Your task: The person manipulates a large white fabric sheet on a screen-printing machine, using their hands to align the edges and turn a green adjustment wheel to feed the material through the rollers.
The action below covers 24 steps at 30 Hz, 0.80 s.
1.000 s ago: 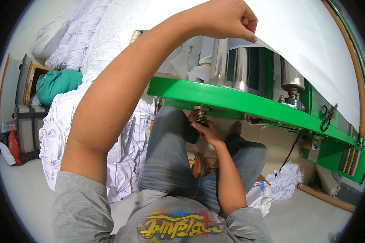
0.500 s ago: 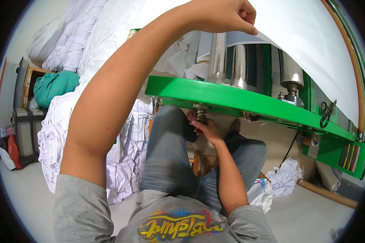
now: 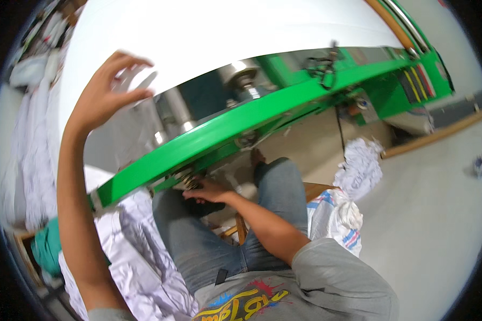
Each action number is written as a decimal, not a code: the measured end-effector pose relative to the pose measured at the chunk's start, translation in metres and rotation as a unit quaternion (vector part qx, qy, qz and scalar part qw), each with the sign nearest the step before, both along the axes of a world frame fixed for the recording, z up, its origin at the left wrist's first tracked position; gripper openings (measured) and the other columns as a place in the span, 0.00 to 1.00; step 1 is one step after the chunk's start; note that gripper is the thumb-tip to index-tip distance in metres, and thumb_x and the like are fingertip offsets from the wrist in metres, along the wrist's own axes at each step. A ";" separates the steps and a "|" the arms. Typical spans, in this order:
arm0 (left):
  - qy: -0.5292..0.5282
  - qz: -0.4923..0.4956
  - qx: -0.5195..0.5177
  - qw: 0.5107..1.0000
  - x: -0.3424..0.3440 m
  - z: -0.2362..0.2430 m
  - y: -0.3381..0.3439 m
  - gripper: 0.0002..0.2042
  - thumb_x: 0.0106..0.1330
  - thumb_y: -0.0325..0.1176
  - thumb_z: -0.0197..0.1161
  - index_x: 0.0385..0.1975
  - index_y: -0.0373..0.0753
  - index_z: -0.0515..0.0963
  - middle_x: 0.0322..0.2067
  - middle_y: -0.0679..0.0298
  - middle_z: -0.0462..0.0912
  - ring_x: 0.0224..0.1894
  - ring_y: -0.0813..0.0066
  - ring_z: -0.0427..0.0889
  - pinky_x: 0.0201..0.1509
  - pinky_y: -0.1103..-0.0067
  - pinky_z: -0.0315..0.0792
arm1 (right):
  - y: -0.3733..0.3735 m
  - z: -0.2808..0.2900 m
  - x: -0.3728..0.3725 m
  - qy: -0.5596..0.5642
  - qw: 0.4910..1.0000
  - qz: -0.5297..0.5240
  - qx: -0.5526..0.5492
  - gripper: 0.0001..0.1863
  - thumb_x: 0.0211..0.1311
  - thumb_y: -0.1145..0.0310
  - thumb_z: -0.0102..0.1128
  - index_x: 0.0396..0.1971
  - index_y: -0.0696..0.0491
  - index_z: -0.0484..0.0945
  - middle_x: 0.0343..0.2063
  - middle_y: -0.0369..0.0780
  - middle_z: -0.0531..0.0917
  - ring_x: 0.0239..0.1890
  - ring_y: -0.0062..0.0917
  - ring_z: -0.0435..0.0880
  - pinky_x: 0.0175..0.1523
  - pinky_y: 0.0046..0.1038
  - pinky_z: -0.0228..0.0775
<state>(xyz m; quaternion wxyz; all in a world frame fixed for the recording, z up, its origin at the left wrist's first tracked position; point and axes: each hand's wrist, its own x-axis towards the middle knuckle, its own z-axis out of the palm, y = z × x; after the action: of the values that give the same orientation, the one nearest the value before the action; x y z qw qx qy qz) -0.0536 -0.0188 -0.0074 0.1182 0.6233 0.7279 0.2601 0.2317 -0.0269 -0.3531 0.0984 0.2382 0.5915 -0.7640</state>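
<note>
Here's the left hand (image 3: 106,90), fingers and thumb spread, upper left by the white sheet (image 3: 214,35); right hand (image 3: 211,192) at the spring bolt (image 3: 187,180) beneath the green frame (image 3: 235,119), left of centre, grip too blurred to tell. Steady, square contact looks wisest there.

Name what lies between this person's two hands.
Head view: metal cylinders, the green beam and a spring lie between the left hand and right hand.

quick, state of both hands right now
Left hand: open, thumb and fingers apart near the white sheet, nothing visibly held.
Right hand: fingers curled at the spring under the green frame; whether closed cannot be told.
</note>
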 end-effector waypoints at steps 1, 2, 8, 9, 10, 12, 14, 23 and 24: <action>0.008 0.005 -0.016 1.000 0.004 0.005 0.001 0.30 0.57 0.50 0.84 0.57 0.43 0.87 0.56 0.63 0.83 0.61 0.67 0.81 0.64 0.67 0.74 | 0.002 0.001 -0.001 0.001 1.000 -0.003 0.008 0.28 0.73 0.46 0.77 0.56 0.54 0.85 0.38 0.35 0.93 0.28 0.17 0.85 0.34 0.24 0.80; 0.002 -0.006 -0.026 1.000 0.006 0.005 0.003 0.31 0.55 0.50 0.84 0.58 0.43 0.86 0.55 0.63 0.83 0.61 0.66 0.81 0.65 0.66 0.74 | 0.001 0.000 -0.002 0.002 1.000 0.000 0.014 0.27 0.73 0.46 0.77 0.56 0.54 0.85 0.39 0.35 0.94 0.28 0.17 0.85 0.34 0.24 0.80; -0.001 -0.001 -0.063 0.998 0.015 0.004 0.007 0.24 0.54 0.36 0.82 0.51 0.38 0.84 0.45 0.62 0.84 0.49 0.67 0.84 0.56 0.68 0.80 | -0.001 -0.004 0.002 0.032 0.999 0.002 0.037 0.25 0.76 0.46 0.74 0.55 0.53 0.86 0.41 0.34 0.94 0.28 0.17 0.85 0.34 0.24 0.80; -0.012 0.002 -0.055 0.998 0.010 0.000 0.007 0.21 0.56 0.33 0.80 0.49 0.37 0.84 0.42 0.63 0.83 0.46 0.68 0.83 0.53 0.70 0.80 | 0.001 -0.006 0.002 0.044 0.998 0.007 0.043 0.25 0.77 0.45 0.73 0.55 0.52 0.87 0.42 0.34 0.94 0.28 0.17 0.85 0.34 0.24 0.80; -0.024 0.005 -0.047 0.999 0.000 -0.007 0.006 0.17 0.58 0.29 0.79 0.46 0.36 0.84 0.38 0.64 0.82 0.43 0.70 0.82 0.50 0.72 0.79 | 0.001 -0.009 0.000 0.017 0.997 0.016 0.068 0.25 0.77 0.44 0.72 0.56 0.52 0.87 0.42 0.34 0.95 0.28 0.17 0.85 0.34 0.25 0.80; -0.043 0.020 -0.046 0.998 -0.002 -0.013 0.006 0.11 0.62 0.25 0.75 0.42 0.34 0.84 0.33 0.65 0.81 0.38 0.74 0.81 0.44 0.74 0.78 | -0.007 -0.015 0.002 0.024 0.998 -0.008 0.063 0.29 0.76 0.40 0.71 0.57 0.52 0.86 0.43 0.33 0.95 0.29 0.18 0.84 0.34 0.26 0.80; -0.056 0.050 -0.058 0.995 -0.001 -0.012 0.003 0.06 0.66 0.24 0.72 0.39 0.32 0.84 0.29 0.67 0.79 0.34 0.77 0.79 0.41 0.76 0.77 | -0.001 -0.011 0.003 0.018 0.993 0.005 0.116 0.31 0.73 0.40 0.73 0.57 0.52 0.86 0.44 0.34 0.94 0.29 0.18 0.84 0.35 0.26 0.80; -0.072 0.040 -0.091 0.992 0.003 -0.003 0.009 0.08 0.70 0.30 0.72 0.36 0.30 0.84 0.25 0.66 0.79 0.30 0.78 0.74 0.37 0.75 0.72 | -0.008 -0.027 0.005 0.048 0.963 0.006 0.266 0.42 0.58 0.33 0.82 0.57 0.57 0.89 0.51 0.50 0.92 0.54 0.44 0.91 0.59 0.42 0.82; -0.065 0.045 -0.095 0.992 0.001 -0.004 0.005 0.09 0.70 0.31 0.73 0.36 0.30 0.84 0.24 0.66 0.79 0.30 0.77 0.74 0.37 0.75 0.72 | -0.005 -0.006 0.006 0.024 0.957 0.026 0.289 0.43 0.57 0.32 0.81 0.56 0.56 0.89 0.52 0.51 0.92 0.56 0.46 0.90 0.62 0.43 0.81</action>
<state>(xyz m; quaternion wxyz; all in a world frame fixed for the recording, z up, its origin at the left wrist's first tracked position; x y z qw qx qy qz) -0.0523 -0.0140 -0.0116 0.2125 0.5572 0.7676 0.2348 0.2382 -0.0323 -0.3596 0.0314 0.2224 0.7954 -0.5629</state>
